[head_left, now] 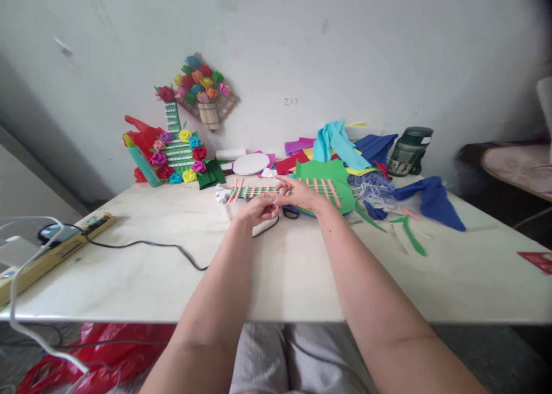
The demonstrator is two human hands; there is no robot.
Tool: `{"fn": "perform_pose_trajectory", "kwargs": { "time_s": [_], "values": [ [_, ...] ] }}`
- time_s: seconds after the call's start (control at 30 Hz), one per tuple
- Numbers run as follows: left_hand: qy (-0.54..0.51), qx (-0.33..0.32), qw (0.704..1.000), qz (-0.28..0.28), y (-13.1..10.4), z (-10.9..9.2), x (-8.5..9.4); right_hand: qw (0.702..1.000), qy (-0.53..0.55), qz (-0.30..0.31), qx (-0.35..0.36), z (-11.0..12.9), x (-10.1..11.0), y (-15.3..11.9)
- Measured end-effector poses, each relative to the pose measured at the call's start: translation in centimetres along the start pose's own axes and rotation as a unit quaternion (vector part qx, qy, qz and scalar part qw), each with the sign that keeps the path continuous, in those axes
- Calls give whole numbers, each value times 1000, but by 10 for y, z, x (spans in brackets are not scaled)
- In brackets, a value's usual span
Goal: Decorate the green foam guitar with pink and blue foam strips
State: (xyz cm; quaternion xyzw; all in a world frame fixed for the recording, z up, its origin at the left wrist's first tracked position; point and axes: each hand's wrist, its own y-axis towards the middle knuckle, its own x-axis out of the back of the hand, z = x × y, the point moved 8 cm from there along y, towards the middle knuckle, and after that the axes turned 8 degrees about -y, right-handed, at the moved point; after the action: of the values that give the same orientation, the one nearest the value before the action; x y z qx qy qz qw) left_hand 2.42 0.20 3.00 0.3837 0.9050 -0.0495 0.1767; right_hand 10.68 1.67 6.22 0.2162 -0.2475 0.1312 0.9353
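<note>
A guitar-shaped craft with a green body, pink strips and thin white strings lies across the table, its neck pointing left. Over the neck, my left hand has its fingers curled in. Close against it, my right hand has bent fingers with thumb and fingertips near each other. Whatever the fingertips pinch is too small to make out. Part of the neck is hidden by both hands. Black scissor-like handles lie just below the craft. A white piece sits at the neck's left end.
A flower-trimmed green guitar craft leans at the back left beside a teal bottle. Coloured sheets, tangled yarn, blue fabric-like material and a dark jar lie right. A power strip and black cord are left.
</note>
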Motion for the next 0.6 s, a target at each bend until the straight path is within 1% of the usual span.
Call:
{"fn": "perform_pose_trajectory", "kwargs": {
  "time_s": [0.07,0.17,0.37,0.5,0.6],
  "values": [
    [0,8,1000,-1,0,1,-4,1000,19,10,-16,-2,0,-2],
    [-25,5,1000,-17,1,1,-7,998,41,16,-39,-3,0,-4],
    [-111,-34,993,-22,5,-2,-10,996,81,-18,-19,1,3,-2],
    [-129,-44,991,-11,7,0,-8,993,113,-34,-10,3,4,0],
    [-134,-46,990,-20,8,3,-5,988,149,-30,-19,3,2,0]
  ]
}}
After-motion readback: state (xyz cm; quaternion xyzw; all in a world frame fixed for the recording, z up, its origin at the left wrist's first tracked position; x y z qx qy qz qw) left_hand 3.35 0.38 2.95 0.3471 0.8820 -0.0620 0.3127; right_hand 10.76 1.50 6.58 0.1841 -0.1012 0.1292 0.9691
